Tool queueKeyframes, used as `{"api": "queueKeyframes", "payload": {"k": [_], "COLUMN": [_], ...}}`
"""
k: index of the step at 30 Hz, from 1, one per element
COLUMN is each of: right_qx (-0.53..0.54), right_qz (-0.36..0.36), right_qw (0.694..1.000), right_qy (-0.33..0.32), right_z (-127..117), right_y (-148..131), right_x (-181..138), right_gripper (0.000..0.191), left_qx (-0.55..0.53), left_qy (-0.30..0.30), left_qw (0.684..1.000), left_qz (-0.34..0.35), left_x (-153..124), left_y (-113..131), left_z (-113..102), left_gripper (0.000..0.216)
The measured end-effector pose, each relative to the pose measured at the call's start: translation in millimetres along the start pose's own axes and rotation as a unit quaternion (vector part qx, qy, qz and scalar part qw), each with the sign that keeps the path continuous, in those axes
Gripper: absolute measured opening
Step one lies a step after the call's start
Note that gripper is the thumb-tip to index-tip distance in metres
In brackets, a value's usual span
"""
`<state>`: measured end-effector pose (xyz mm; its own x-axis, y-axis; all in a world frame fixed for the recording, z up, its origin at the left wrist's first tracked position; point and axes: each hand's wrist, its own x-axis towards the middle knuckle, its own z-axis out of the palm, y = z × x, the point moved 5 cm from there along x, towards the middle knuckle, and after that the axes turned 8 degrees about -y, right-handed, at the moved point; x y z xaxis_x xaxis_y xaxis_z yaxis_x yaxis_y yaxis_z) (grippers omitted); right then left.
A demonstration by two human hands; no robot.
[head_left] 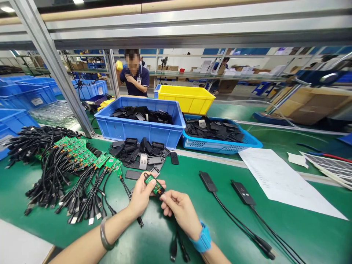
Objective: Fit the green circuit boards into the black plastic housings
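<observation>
My left hand (142,193) grips a black plastic case with a green circuit board (154,184) lying in it, thumb on the board's edge. My right hand (178,209) pinches the cable end of that board, where thin coloured wires show. Black cables with plugs (174,246) hang below my right hand. To the left, a pile of green circuit boards (79,152) with black cables (49,176) spreads over the table. Behind my hands lie loose black case halves (137,150). Two closed black cases with cables, one nearer (208,181) and one farther right (243,193), rest on the right.
A blue bin (137,128) and a light-blue basket (220,145), both with black case parts, stand at the back. Behind them is a yellow bin (185,99). White paper (291,183) lies right. A metal post (60,69) rises left. A co-worker (134,79) is across the benches.
</observation>
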<state>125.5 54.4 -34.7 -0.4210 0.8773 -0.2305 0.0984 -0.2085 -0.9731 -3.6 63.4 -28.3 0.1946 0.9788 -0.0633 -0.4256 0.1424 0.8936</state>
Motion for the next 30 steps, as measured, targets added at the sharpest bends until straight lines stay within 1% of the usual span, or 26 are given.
{"api": "queueKeyframes", "payload": {"k": [3, 7, 13, 18, 20, 25, 27, 30], "right_qx": [0.005, -0.008, -0.081, -0.106, -0.107, -0.058, -0.054, -0.060], "right_qz": [0.004, 0.018, 0.008, -0.016, -0.004, 0.056, 0.062, 0.055], "right_qw": [1.000, 1.000, 0.996, 0.993, 0.993, 0.997, 0.997, 0.997], "right_qy": [0.003, -0.011, 0.021, 0.057, 0.049, -0.006, -0.009, -0.015], "right_z": [1.5, 3.2, 1.8, -1.2, -1.7, 0.3, 0.8, 4.0], "right_y": [5.4, 10.0, 8.5, 6.7, 9.3, 18.4, 19.3, 20.3], "right_x": [2.4, 3.9, 3.1, 2.0, 3.9, 10.3, 11.6, 12.1], "right_gripper": [0.053, 0.056, 0.055, 0.052, 0.053, 0.059, 0.059, 0.058], "left_qx": [-0.017, 0.000, 0.040, 0.040, 0.034, 0.038, 0.040, 0.018], "left_qy": [0.009, 0.016, 0.026, 0.030, 0.028, 0.033, 0.036, 0.038], "left_qw": [1.000, 1.000, 0.999, 0.998, 0.999, 0.999, 0.999, 0.999], "left_qz": [0.004, 0.013, 0.024, 0.033, 0.030, 0.018, 0.009, -0.024], "left_x": [-1.8, -2.9, -1.2, 0.0, -0.7, -1.8, -0.5, 3.7], "left_y": [-0.4, 2.0, -0.7, -3.9, -4.0, -4.1, -5.5, -10.1], "left_z": [-0.4, -1.1, -1.3, -0.7, -0.3, -0.2, -0.6, -2.0], "left_gripper": [0.036, 0.035, 0.035, 0.034, 0.035, 0.035, 0.037, 0.037]}}
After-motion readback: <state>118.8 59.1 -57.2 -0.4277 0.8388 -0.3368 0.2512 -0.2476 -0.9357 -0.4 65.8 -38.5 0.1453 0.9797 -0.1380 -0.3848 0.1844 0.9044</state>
